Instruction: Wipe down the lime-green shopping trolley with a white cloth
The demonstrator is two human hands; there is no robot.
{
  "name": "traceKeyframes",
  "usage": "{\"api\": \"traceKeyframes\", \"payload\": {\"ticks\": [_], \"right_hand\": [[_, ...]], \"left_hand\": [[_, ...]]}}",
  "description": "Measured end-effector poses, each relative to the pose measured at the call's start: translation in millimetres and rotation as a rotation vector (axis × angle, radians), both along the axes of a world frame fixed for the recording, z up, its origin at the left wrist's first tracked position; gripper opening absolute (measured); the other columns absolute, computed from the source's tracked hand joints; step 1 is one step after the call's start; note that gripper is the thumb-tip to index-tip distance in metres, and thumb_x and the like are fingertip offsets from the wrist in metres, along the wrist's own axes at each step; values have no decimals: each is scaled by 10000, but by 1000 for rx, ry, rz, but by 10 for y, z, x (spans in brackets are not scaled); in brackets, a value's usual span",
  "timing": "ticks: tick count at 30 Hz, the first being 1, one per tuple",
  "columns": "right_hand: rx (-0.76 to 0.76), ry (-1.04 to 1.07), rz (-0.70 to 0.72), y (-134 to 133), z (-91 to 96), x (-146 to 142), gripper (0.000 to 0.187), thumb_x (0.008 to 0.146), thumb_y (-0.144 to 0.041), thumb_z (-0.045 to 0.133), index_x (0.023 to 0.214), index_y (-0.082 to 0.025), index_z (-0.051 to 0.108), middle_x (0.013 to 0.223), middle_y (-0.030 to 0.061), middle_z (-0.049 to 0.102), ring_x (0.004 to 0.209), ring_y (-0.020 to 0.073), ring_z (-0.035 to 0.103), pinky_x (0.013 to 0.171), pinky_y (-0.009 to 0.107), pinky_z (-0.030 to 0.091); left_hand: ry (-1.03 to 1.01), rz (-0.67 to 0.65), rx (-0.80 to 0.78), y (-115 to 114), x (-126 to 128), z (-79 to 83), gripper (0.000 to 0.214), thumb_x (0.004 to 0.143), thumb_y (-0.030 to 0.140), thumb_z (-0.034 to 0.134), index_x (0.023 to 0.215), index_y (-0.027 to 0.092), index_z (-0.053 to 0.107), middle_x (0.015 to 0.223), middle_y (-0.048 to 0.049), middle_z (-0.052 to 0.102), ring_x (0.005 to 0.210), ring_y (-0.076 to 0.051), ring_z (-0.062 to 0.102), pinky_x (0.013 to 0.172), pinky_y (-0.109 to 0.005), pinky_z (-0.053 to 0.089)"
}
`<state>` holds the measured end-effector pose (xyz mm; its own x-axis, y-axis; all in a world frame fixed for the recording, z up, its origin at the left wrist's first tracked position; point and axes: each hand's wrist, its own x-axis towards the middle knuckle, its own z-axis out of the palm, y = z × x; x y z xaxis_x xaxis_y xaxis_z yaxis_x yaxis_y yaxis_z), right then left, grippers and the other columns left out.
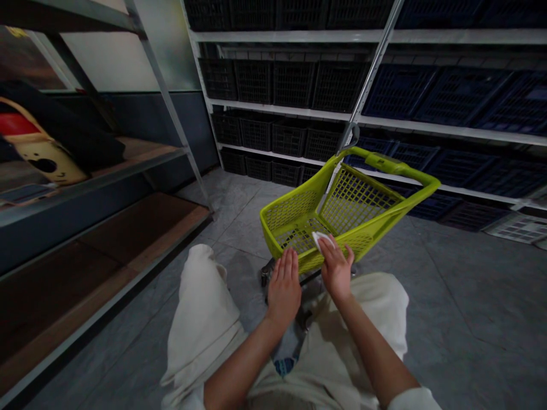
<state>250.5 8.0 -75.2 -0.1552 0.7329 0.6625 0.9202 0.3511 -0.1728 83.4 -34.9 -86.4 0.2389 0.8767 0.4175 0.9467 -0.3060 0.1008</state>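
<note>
In the head view, the right hand (337, 267) pinches a white cloth (318, 242) against the near side of a lime-green shopping cart (410, 173), which stands on the tiled floor (239, 222). The left hand (283, 287) is open and flat, just beside the cart.

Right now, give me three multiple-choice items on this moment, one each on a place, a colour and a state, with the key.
1. Where is the white cloth? A) in the right hand, at the shopping cart's rim B) on the left shelf C) on the floor
2. The cart's colour? A) red B) navy C) yellow-green
3. The left hand? A) a fist B) open, nothing visible in it C) gripping the cart's handle

1 A: the cloth shows at the right fingers.
2 C: frame and mesh are yellow-green.
3 B: its fingers lie straight.
</note>
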Motion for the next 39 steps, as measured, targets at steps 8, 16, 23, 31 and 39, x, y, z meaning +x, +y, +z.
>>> {"api": "traceKeyframes", "payload": {"ticks": [8,16,23,31,39], "right_hand": [[-63,-131,223,-82,46,-19,659,816,-35,429,1434,-252,504,1436,55,607,1429,198,449,1213,451,118],[70,24,-117,271,14,527,617,821,-43,410,1369,-274,573,1359,36,666,1379,221,516,1190,456,169],[-28,-5,122,-170,-65,-296,680,807,-32,409,1443,-258,492,1417,50,622,1430,201,452,1201,440,169],[29,-37,97,160,44,336,585,850,-40,418,1361,-278,576,1356,32,670,1382,219,514,1209,480,132],[24,50,-83,119,16,214,606,839,-44,439,1390,-268,556,1382,44,650,1390,235,503,1201,482,169]], "left_hand": [[12,-18,-6,3,-46,33,721,889,124,429,1574,45,218,1630,-161,319,1519,-244,284,1229,-403,308],[22,-13,-2,5,-21,-26,732,898,154,448,1575,34,198,1644,-163,281,1526,-247,265,1231,-409,311],[16,-8,23,11,12,6,733,884,122,430,1576,37,205,1619,-170,340,1517,-252,289,1222,-419,328],[53,-9,-7,17,-49,12,676,913,146,434,1554,15,263,1628,-169,320,1510,-250,305,1231,-400,315],[38,-1,11,1,27,-17,719,890,137,455,1562,13,232,1639,-174,288,1525,-250,266,1231,-409,314]]}}
